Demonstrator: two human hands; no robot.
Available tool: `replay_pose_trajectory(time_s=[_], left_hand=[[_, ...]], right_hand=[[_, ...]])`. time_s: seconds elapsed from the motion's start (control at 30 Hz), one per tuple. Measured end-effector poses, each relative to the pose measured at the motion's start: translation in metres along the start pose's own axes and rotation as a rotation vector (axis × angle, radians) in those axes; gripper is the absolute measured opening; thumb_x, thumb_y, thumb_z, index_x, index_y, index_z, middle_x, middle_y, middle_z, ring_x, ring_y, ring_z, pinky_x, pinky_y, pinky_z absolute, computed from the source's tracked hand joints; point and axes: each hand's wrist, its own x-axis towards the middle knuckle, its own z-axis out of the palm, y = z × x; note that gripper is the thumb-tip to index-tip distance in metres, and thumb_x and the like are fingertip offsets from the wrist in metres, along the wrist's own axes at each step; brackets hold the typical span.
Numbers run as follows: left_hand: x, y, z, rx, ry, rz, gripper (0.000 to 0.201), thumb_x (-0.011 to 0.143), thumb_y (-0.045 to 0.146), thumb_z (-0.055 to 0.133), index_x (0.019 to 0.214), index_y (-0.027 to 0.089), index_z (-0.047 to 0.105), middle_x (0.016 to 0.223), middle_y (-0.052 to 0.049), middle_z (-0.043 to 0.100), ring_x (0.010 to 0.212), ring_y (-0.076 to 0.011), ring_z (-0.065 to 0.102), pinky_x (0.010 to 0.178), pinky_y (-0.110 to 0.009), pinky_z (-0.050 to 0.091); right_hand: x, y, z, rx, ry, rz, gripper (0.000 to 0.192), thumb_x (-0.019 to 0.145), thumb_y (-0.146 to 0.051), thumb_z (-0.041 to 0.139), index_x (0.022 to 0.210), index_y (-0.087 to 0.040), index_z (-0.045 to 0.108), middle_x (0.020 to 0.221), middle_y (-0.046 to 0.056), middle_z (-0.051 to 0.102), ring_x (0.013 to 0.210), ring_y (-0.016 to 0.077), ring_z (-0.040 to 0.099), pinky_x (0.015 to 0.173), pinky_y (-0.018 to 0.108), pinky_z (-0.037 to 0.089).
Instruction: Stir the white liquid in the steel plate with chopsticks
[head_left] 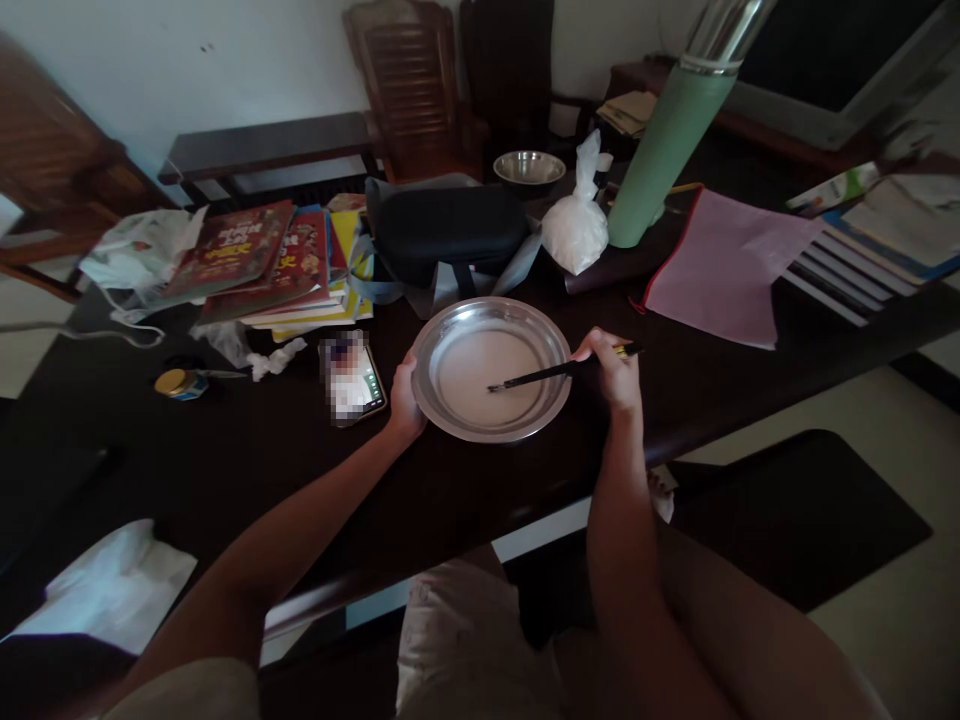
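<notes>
On the near edge of the dark wooden bench (225,470), the left hand (403,400) cups the rim of the round, shallow steel pan of white liquid (491,368), steadying it. The right hand (613,372) pinches black chopsticks (555,372), tips dipped in the liquid. Farther off stands a tilted green steel flask (671,140).

Two metal dishes (491,368) (529,166), one flask (671,130)

Behind phone (354,378): book stack (281,262), black case (446,228); right of it white bag (576,228), green flask (670,150), pink folder (724,265).
</notes>
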Motion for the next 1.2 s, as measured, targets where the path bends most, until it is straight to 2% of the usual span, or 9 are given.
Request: replay_pose_trajectory(time_s=[0.13,0.23,0.4,0.57,0.7,0.77,0.87,1.03,1.2], left_hand=[[-0.001,0.0,-0.002,-0.006,0.017,-0.014,0.018,0.088,0.04,0.074,0.095,0.024,0.079,0.103,-0.005,0.087,0.116,-0.0305,0.08,0.102,-0.037,0.064],[-0.001,0.0,-0.003,0.002,0.022,-0.015,0.017,0.088,0.039,0.074,0.095,0.024,0.079,0.095,-0.003,0.086,0.109,-0.0297,0.081,0.098,-0.037,0.065],[-0.002,0.001,0.001,-0.014,0.028,-0.025,0.018,0.088,0.036,0.073,0.1,0.024,0.08,0.099,-0.003,0.087,0.11,-0.0278,0.081,0.099,-0.034,0.064],[-0.005,0.005,0.006,-0.01,0.015,-0.019,0.024,0.088,0.034,0.071,0.106,0.023,0.082,0.105,-0.004,0.088,0.118,-0.0291,0.08,0.105,-0.036,0.063],[-0.006,0.006,0.006,-0.009,0.007,-0.032,0.026,0.088,0.033,0.07,0.108,0.023,0.083,0.11,-0.005,0.088,0.119,-0.0298,0.08,0.105,-0.037,0.063],[-0.006,0.006,0.005,-0.014,0.0,-0.032,0.026,0.088,0.033,0.069,0.108,0.023,0.083,0.109,-0.006,0.088,0.12,-0.0308,0.079,0.104,-0.037,0.064],[-0.005,0.005,0.004,-0.001,0.005,-0.024,0.027,0.087,0.033,0.069,0.108,0.023,0.083,0.108,-0.005,0.088,0.119,-0.0315,0.079,0.102,-0.038,0.064],[-0.004,0.004,0.003,0.021,0.028,-0.014,0.03,0.083,0.036,0.072,0.107,0.022,0.084,0.11,-0.006,0.088,0.12,-0.0315,0.079,0.104,-0.038,0.063],[-0.006,0.005,0.003,0.031,0.03,-0.016,0.025,0.083,0.037,0.072,0.101,0.023,0.082,0.108,-0.006,0.087,0.126,-0.0333,0.077,0.107,-0.039,0.062]], right_hand=[[0.0,-0.001,0.002,-0.075,-0.003,-0.043,0.06,0.091,-0.082,0.072,0.061,-0.03,0.073,0.068,0.001,0.074,0.076,0.0225,0.069,0.087,0.044,0.056],[-0.001,-0.003,0.005,-0.046,0.023,-0.023,0.063,0.092,-0.083,0.069,0.059,-0.029,0.072,0.063,0.001,0.07,0.07,0.0219,0.067,0.082,0.043,0.055],[0.003,-0.006,0.013,-0.053,-0.11,-0.047,0.058,0.088,-0.081,0.076,0.062,-0.029,0.076,0.069,0.002,0.075,0.076,0.0233,0.068,0.081,0.043,0.054],[0.006,-0.005,0.015,-0.036,-0.024,-0.028,0.065,0.089,-0.084,0.07,0.057,-0.029,0.071,0.063,0.002,0.07,0.071,0.0226,0.064,0.083,0.045,0.054],[0.007,-0.005,0.017,-0.074,-0.131,-0.033,0.061,0.087,-0.084,0.073,0.06,-0.03,0.074,0.068,0.002,0.074,0.077,0.0241,0.066,0.085,0.046,0.055],[0.007,-0.005,0.016,-0.083,-0.101,-0.065,0.059,0.089,-0.083,0.073,0.062,-0.031,0.076,0.07,0.002,0.075,0.08,0.025,0.066,0.087,0.046,0.055],[0.006,-0.005,0.014,-0.047,-0.02,-0.063,0.062,0.09,-0.082,0.071,0.057,-0.03,0.073,0.064,0.002,0.07,0.074,0.0236,0.063,0.086,0.046,0.055],[0.006,-0.005,0.013,-0.075,-0.135,-0.043,0.06,0.087,-0.083,0.074,0.059,-0.03,0.074,0.069,0.003,0.073,0.078,0.0251,0.066,0.083,0.046,0.055],[0.01,-0.008,0.013,-0.044,-0.065,-0.021,0.064,0.089,-0.084,0.071,0.057,-0.029,0.07,0.063,0.002,0.069,0.072,0.0238,0.063,0.085,0.046,0.055]])
